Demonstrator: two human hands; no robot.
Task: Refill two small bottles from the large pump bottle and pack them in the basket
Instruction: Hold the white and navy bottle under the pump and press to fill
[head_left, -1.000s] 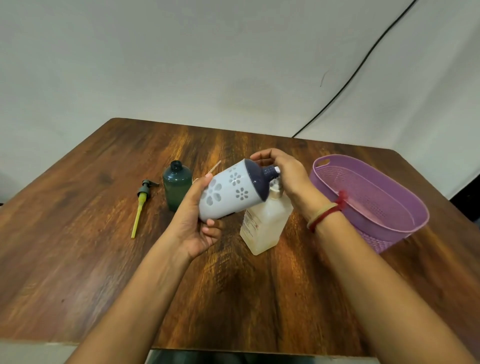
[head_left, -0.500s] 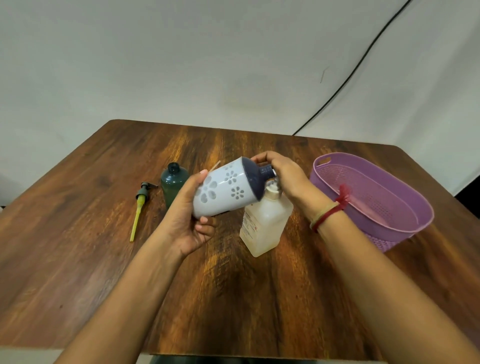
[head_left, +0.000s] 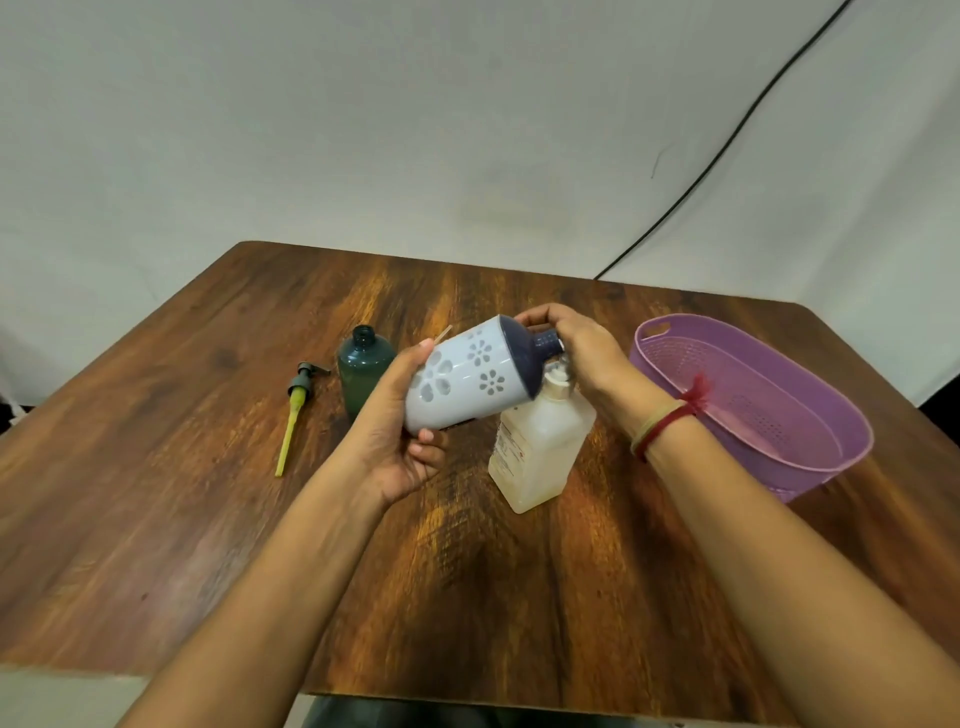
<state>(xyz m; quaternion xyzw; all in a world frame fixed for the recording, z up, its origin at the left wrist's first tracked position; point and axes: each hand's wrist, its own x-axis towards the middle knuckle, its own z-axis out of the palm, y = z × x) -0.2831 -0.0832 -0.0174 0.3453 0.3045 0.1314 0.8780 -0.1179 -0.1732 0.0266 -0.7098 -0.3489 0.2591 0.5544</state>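
My left hand (head_left: 400, 436) grips the base of a white bottle with cut-out flowers and a dark blue top (head_left: 472, 374), tilted with its neck to the right. Its mouth sits against the pump head of the large translucent pump bottle (head_left: 535, 452), which stands on the table. My right hand (head_left: 582, 348) curls over that pump head and the small bottle's neck, hiding the nozzle. A small dark green bottle (head_left: 363, 369) stands uncapped to the left. The purple basket (head_left: 810, 467) holds nothing and stands to the right.
A green pump cap with a yellow tube (head_left: 293, 410) lies on the wooden table (head_left: 156, 493) left of the green bottle. A thin stick shows behind the white bottle. A black cable (head_left: 727, 145) runs down the wall at the back right.
The hands and the white bottle have hardly shifted; the white bottle's neck stays pressed at the pump head of the large bottle.
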